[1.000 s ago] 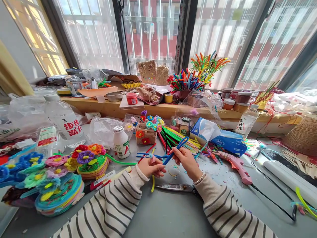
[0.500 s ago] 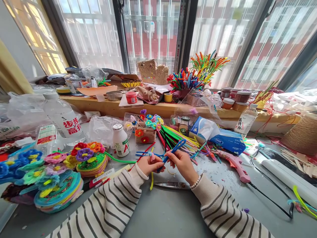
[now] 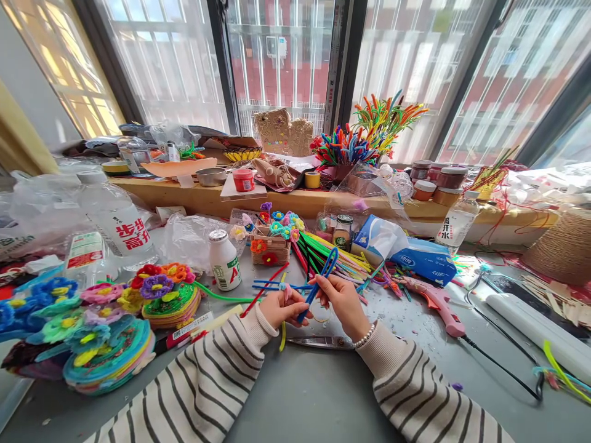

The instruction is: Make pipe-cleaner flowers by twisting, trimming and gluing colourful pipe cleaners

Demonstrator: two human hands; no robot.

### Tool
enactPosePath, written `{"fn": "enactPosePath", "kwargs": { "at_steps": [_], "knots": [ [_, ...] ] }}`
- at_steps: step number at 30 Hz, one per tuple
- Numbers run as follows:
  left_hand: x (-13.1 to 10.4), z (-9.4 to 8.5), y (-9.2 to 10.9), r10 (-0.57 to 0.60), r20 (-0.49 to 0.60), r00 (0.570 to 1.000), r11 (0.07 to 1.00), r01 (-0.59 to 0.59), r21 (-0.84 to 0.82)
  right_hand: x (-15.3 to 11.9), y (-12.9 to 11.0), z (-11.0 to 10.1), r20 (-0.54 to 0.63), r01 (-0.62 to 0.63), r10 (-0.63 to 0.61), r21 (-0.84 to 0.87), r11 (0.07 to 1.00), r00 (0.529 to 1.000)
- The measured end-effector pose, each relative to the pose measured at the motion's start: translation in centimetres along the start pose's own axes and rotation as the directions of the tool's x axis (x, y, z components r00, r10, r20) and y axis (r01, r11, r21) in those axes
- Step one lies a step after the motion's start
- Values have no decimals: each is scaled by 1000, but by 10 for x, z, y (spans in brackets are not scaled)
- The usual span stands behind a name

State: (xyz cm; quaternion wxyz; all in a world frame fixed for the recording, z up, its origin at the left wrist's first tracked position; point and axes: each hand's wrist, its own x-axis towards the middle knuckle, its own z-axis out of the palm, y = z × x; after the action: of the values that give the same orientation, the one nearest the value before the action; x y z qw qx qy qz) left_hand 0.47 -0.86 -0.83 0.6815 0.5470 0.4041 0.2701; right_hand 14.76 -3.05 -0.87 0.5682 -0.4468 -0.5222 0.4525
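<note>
A blue pipe cleaner (image 3: pixel 329 264), bent into a narrow loop at its upper end, is pinched between both hands. My left hand (image 3: pixel 282 307) grips its lower part with thumb and fingertips. Higher up, my right hand (image 3: pixel 340 301) pinches the same pipe cleaner, the loop rising above its fingers. Straight blue strands stick out leftward behind my left hand, and a small pink and light-blue piece shows at its fingers; whether it is held I cannot tell. Scissors (image 3: pixel 318 342) lie on the table just below the hands.
A pink glue gun (image 3: pixel 436 304) with a black cord lies at the right. Bundled pipe cleaners (image 3: pixel 344 261) lie behind the hands, beside a flower-filled basket (image 3: pixel 272 249) and a white bottle (image 3: pixel 225 261). Pipe-cleaner flowers (image 3: pixel 157 288) on round stacks stand at the left.
The blue loop has swung from leaning right to standing more upright. My right hand has shifted slightly, its fingers a little more spread; my left hand has barely moved.
</note>
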Motion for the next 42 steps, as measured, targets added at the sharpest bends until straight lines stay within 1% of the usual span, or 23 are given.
{"fn": "enactPosePath", "kwargs": {
  "at_steps": [5,10,15,18,20,24,25,26,27,29,31,32,34,37,40,42],
  "knots": [
    [0,-1,-2,0,18,1000,998,-1,65,0,-2,-3,1,-6,6,15,1000,1000],
    [0,0,-4,7,28,1000,995,-10,97,4,-9,-16,-169,21,-3,106,994,986],
    [-2,3,0,19,40,999,992,-24,127,5,-12,-20,-223,46,-8,167,985,975],
    [-3,2,-1,36,42,998,987,-42,154,6,-12,-23,-319,83,-6,228,970,948],
    [-2,-1,-3,48,29,998,979,-52,195,7,-12,-30,-390,111,6,278,954,921],
    [0,-8,-7,96,-39,995,970,-85,229,8,-11,-49,-420,128,-2,272,954,907],
    [0,-9,-8,111,-46,993,969,-97,228,7,-12,-51,-414,124,-8,254,959,910],
    [1,-9,-8,119,-47,992,968,-106,227,6,-12,-51,-385,110,-12,233,966,923],
    [1,-8,-8,119,-39,992,968,-107,227,5,-12,-50,-330,83,-9,212,974,944],
    [1,-7,-8,106,-21,994,967,-98,236,2,-13,-44,-182,20,13,181,983,983],
    [1,-6,-8,88,-10,996,966,-83,247,0,-14,-39,-62,-35,49,209,977,997],
    [0,-5,-9,80,-1,997,966,-78,247,0,-14,-37,-27,-56,64,246,968,998],
    [0,-5,-8,68,24,997,968,-72,240,1,-13,-35,3,-79,83,341,937,997],
    [0,-4,-8,61,64,996,971,-74,227,2,-11,-37,10,-94,101,449,888,995],
    [1,-3,-9,61,89,994,970,-80,229,3,-10,-38,-13,-114,137,483,868,991],
    [1,-3,-9,64,101,993,969,-86,232,4,-10,-38,-42,-125,164,471,873,986]
  ]
}}
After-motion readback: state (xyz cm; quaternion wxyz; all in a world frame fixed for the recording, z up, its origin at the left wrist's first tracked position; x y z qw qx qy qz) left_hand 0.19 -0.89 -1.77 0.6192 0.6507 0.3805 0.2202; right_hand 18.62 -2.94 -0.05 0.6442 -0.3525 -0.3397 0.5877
